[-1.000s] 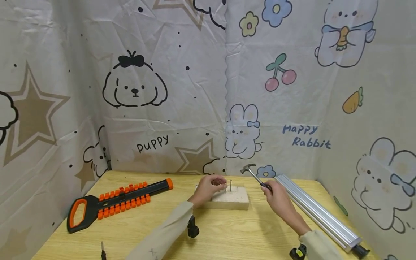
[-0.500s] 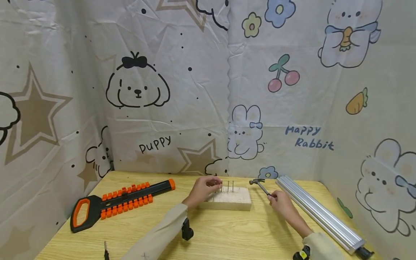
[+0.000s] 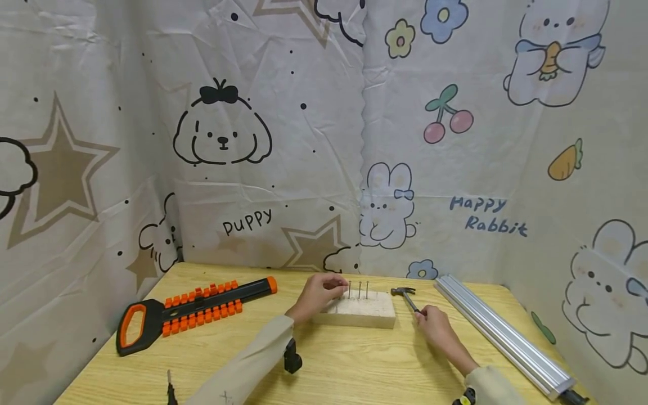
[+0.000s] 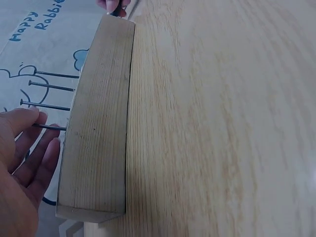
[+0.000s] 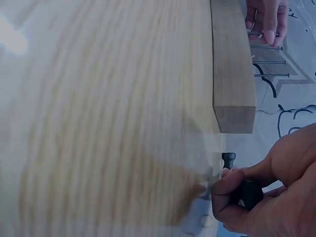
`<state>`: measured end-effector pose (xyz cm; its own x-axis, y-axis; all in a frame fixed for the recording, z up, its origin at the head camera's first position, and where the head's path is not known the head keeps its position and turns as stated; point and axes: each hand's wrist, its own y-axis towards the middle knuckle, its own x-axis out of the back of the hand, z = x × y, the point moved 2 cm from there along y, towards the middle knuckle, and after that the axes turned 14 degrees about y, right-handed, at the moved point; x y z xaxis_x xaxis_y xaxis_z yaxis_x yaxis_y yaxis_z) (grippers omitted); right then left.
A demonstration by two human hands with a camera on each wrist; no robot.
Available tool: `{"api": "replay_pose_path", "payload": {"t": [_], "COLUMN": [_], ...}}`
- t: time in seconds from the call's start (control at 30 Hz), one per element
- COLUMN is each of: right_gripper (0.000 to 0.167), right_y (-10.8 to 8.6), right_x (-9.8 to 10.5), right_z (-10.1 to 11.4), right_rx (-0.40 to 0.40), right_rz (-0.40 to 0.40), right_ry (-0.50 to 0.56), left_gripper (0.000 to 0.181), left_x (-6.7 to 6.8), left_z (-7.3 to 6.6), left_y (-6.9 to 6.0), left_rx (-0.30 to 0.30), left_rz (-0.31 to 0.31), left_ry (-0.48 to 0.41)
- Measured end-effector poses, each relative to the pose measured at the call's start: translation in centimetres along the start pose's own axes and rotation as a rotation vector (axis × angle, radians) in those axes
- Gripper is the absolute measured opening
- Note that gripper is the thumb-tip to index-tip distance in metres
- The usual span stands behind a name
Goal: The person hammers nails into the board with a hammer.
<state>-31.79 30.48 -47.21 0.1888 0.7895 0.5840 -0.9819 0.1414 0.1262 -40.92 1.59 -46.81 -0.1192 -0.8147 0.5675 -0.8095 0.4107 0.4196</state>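
Observation:
A pale wooden block (image 3: 356,319) lies on the table, with several nails (image 3: 360,290) standing upright in a row in its top. At the row's left end my left hand (image 3: 316,295) pinches another nail (image 4: 48,127) between thumb and fingers, its point at the block's top face. My right hand (image 3: 436,327) grips a small claw hammer (image 3: 409,298) by its handle, right of the block. In the head view the hammer head is low beside the block's right end, apart from it. The dark handle end (image 5: 252,194) pokes out of my right fist in the right wrist view.
A black and orange tool holder (image 3: 202,309) lies on the left of the table (image 3: 344,360). Along the right edge is a long silver metal bar (image 3: 501,332). A thin dark tool (image 3: 171,389) is at the front left. Printed cloth hangs behind.
My left hand has shifted left along the block, uncovering more standing nails, and now pinches a nail at the row's left. My right hand has lowered the hammer from its raised position.

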Motion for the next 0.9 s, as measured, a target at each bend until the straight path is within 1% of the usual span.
{"api": "replay_pose_path", "payload": {"t": [0.1, 0.2, 0.27, 0.4, 0.47, 0.67, 0.8, 0.9], "right_gripper": [0.019, 0.015, 0.016, 0.023, 0.027, 0.039, 0.036, 0.031], "right_y": [0.0, 0.1, 0.3, 0.5, 0.5, 0.6, 0.7, 0.6], "right_x": [-0.3, -0.4, -0.3, -0.4, -0.5, -1.0, -1.0, -0.8], "right_z": [-0.3, -0.4, -0.2, 0.5, 0.7, 0.8, 0.8, 1.0], "right_rx": [-0.037, -0.060, -0.042, 0.018, 0.028, -0.003, 0.012, 0.044], "right_rz": [0.023, 0.058, 0.079, 0.084, 0.083, 0.111, 0.110, 0.097], "right_ry": [0.083, 0.129, 0.088, -0.075, -0.126, -0.179, -0.227, -0.251], "left_gripper": [0.012, 0.014, 0.015, 0.015, 0.016, 0.015, 0.016, 0.020], "left_x": [0.2, 0.5, 0.7, 0.8, 0.8, 0.7, 0.8, 0.9], "left_z": [0.1, 0.3, 0.3, 0.4, 0.5, 0.7, 0.7, 0.6], "left_y": [-0.2, -0.4, -0.5, -0.6, -0.6, -0.4, -0.4, -0.6], "left_rx": [0.006, 0.012, 0.012, 0.019, 0.023, 0.031, 0.028, 0.025], "left_rz": [-0.001, 0.001, 0.002, 0.003, 0.007, 0.017, 0.020, 0.030], "left_ry": [0.001, 0.003, 0.000, -0.004, -0.004, -0.016, -0.008, 0.025]}}
